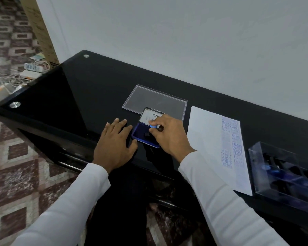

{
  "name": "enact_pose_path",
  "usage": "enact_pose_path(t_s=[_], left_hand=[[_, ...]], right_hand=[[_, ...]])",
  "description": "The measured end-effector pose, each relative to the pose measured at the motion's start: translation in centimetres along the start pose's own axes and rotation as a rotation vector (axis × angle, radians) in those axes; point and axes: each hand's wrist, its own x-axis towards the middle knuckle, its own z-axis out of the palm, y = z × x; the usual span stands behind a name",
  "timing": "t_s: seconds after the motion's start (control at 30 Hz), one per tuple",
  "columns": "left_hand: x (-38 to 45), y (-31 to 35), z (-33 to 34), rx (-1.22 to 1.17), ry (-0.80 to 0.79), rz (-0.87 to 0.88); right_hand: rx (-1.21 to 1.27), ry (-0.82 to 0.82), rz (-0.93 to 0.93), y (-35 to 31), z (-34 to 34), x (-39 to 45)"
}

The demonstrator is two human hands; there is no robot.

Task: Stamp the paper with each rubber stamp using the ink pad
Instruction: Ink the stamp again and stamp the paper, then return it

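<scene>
An open blue ink pad (140, 134) lies on the black glass table (78, 89), its lid (150, 115) tipped up behind it. My right hand (169, 135) pinches a small rubber stamp (153, 126) with a blue top and holds it down on the pad. Flat on the table just left of the pad rests my left hand (115, 141), fingers spread, thumb touching the pad's near edge. To the right lies the white paper (208, 144), with several blue stamp prints in columns along its right side.
A clear plastic lid (155, 98) lies behind the ink pad. At the right edge stands a clear box (284, 171) holding more blue and black stamps. The wall runs close behind the table. Cables and power strips (30, 70) lie on the floor to the left.
</scene>
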Motion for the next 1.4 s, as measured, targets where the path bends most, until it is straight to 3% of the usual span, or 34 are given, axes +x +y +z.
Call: enact_pose_path(t_s=[1.4], left_hand=[[0.1, -0.01, 0.08, 0.002, 0.002, 0.001]], right_hand=[[0.057, -0.009, 0.023, 0.43, 0.0, -0.13]])
